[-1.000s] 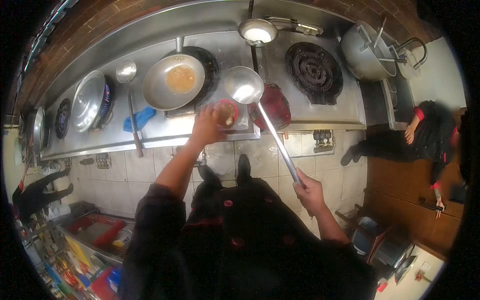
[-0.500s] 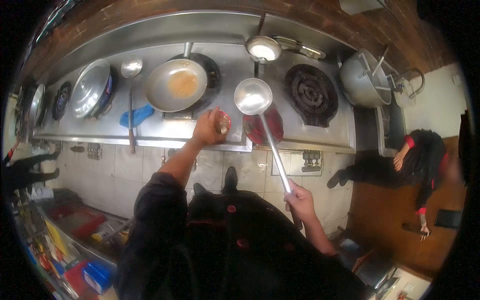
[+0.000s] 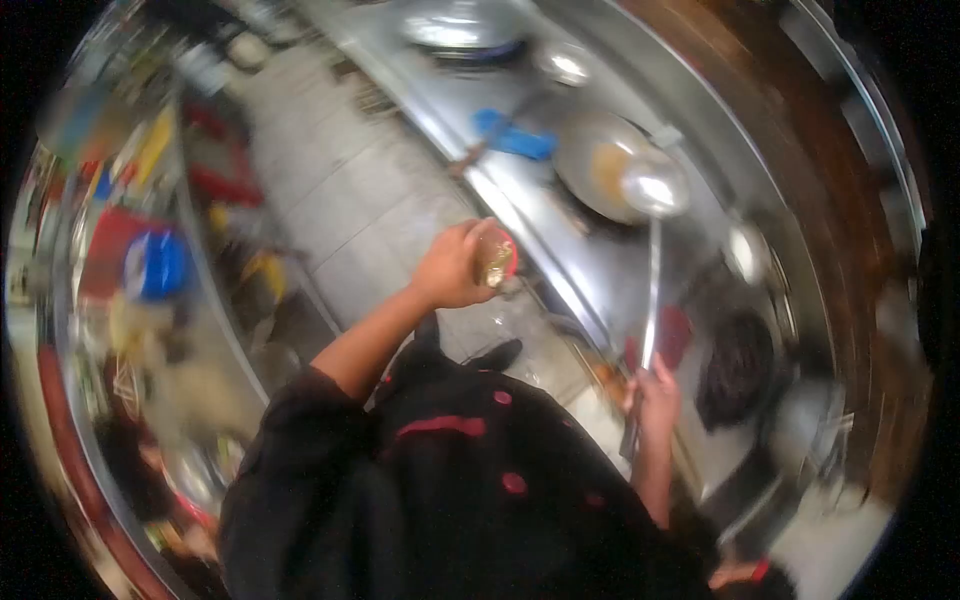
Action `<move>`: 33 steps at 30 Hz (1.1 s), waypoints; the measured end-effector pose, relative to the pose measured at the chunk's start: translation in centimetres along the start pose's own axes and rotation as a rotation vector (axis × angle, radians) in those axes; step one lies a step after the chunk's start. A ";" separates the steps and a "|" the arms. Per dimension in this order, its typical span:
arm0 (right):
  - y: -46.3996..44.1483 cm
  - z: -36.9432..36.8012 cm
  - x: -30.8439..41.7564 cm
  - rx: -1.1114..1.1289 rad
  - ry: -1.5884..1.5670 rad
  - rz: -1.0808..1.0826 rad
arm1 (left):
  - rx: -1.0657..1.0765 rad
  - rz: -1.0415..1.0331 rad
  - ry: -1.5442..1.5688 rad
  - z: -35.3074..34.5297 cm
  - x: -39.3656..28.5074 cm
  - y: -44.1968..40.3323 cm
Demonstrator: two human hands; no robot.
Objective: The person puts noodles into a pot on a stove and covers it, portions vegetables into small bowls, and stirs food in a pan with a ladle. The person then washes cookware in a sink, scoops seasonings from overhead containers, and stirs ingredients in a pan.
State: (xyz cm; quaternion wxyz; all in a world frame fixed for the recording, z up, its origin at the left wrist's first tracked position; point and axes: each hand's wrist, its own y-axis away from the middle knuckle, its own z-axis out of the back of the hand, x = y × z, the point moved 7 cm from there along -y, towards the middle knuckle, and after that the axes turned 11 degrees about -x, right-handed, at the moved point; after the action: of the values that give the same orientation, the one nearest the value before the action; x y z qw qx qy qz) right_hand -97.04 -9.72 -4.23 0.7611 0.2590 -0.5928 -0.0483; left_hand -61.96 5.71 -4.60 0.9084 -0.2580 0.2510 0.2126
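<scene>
My left hand (image 3: 452,270) is closed around a small cup with a red rim (image 3: 511,262), held over the floor beside the stove's front edge. Pale bits show inside the cup, too blurred to name. My right hand (image 3: 656,396) grips the handle of a long metal ladle (image 3: 655,187). From this angle the ladle's bowl overlaps the right side of a frying pan (image 3: 571,160). Brownish liquid (image 3: 607,168) lies in that pan; whether the ladle touches it I cannot tell.
The steel stove (image 3: 440,120) runs diagonally, bearing a blue cloth (image 3: 533,143), a second ladle (image 3: 566,66), a lidded wok (image 3: 460,28), a small pan (image 3: 746,252) and a dark burner (image 3: 737,370). Opposite, a crowded worktable holds a blue container (image 3: 157,266). Another person's sleeve (image 3: 762,571) shows lower right.
My view has turned left toward the worktable. My left hand has carried the cup away from the stove edge, over the floor. The ladle's bowl now appears across the frying pan.
</scene>
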 end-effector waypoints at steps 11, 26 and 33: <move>-4.2 -6.4 2.5 0.047 0.061 -0.006 | -0.470 0.560 -0.464 26.0 8.4 18.9; -6.3 -10.8 3.0 -0.061 0.085 -0.097 | -0.777 1.224 -0.808 47.8 24.0 49.5; -7.8 -10.5 3.3 -0.108 0.129 -0.065 | -0.876 1.427 -0.909 52.0 28.8 60.1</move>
State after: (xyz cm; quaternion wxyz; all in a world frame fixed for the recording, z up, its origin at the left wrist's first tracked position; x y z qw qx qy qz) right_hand -84.47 -14.16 -6.58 0.8086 0.2391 -0.5303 -0.0879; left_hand -52.36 89.75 -4.14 0.3979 -0.2541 -0.1297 0.8719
